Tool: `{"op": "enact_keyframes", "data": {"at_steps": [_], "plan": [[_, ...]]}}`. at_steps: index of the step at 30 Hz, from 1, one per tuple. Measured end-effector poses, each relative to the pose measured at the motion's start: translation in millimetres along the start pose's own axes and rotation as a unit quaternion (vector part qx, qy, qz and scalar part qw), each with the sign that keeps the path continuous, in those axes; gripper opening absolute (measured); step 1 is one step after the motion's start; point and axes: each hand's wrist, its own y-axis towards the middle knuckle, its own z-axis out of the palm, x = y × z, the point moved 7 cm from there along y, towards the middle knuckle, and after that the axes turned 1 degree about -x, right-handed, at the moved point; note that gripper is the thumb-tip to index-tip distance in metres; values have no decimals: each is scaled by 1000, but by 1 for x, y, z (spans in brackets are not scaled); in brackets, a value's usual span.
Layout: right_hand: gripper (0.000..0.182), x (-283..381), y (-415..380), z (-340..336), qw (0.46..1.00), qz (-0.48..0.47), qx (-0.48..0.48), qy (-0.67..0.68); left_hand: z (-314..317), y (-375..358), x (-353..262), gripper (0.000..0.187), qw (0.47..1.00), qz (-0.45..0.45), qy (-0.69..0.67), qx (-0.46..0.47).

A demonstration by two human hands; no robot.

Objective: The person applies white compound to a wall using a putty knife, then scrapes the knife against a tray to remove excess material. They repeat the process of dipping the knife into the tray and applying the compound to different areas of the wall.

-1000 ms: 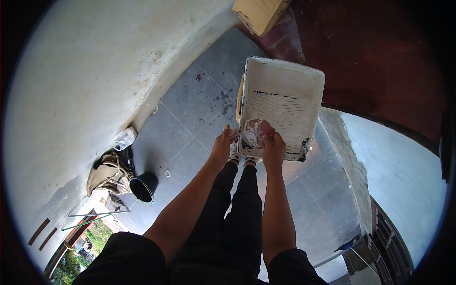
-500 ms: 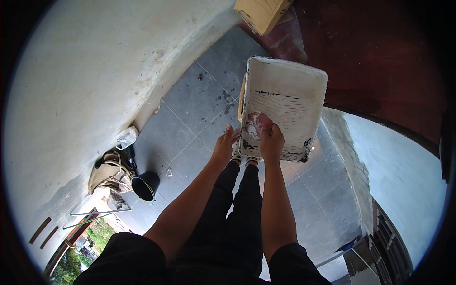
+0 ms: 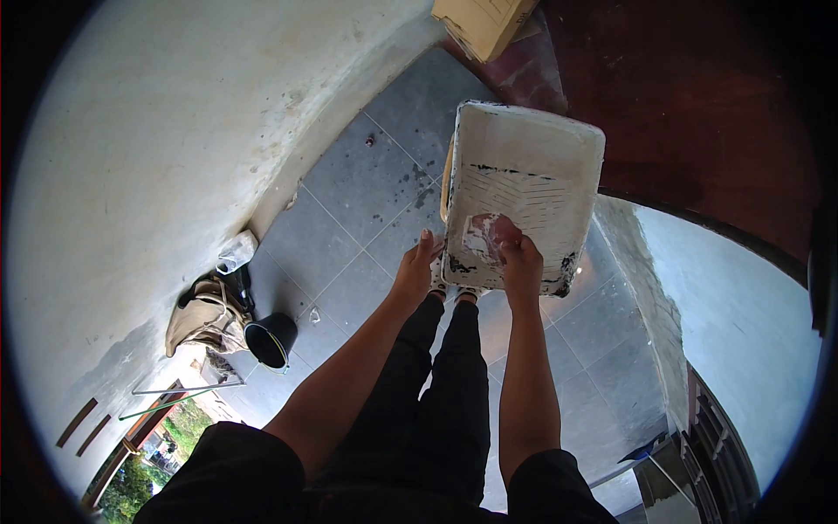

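A white paint tray (image 3: 537, 144) with a ribbed slope and black stains along its edges is in front of me, above my feet. My left hand (image 3: 416, 265) is at its near left edge, thumb pointing up and fingers curled against the rim. My right hand (image 3: 522, 265) is over the near part of the tray, closed on a flat reddish piece (image 3: 502, 230) smeared with white paint. This piece lies close over the tray floor; I cannot tell whether it is a cloth or a scraper.
A cardboard box (image 3: 484, 24) sits at the top beside a dark red surface (image 3: 681, 96). On the left, a black bucket (image 3: 271, 339), a beige bag (image 3: 202, 319) and clear plastic (image 3: 236, 251) stand by the wall. Grey floor tiles (image 3: 327, 236) have dark splashes.
My right hand has moved right with the reddish piece, across the near part of the tray. The left hand stays at the tray's left edge.
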Motion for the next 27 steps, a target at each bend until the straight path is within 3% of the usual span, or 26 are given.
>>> {"op": "enact_keyframes", "data": {"at_steps": [4,19,26,27], "plan": [[22,-12,-10,2,999,-3,4,-47,0,0,1,94,1000,0,-8,-7],[19,-15,-18,25,991,-52,-55,-113,4,-7,-5,90,1000,4,-3,-8],[18,-4,-20,22,992,-72,-34,-100,0,-3,2,91,1000,-4,-13,-16],[18,-8,-20,17,998,-38,-19,-50,-1,-2,2,91,1000,-5,-13,-16]]}}
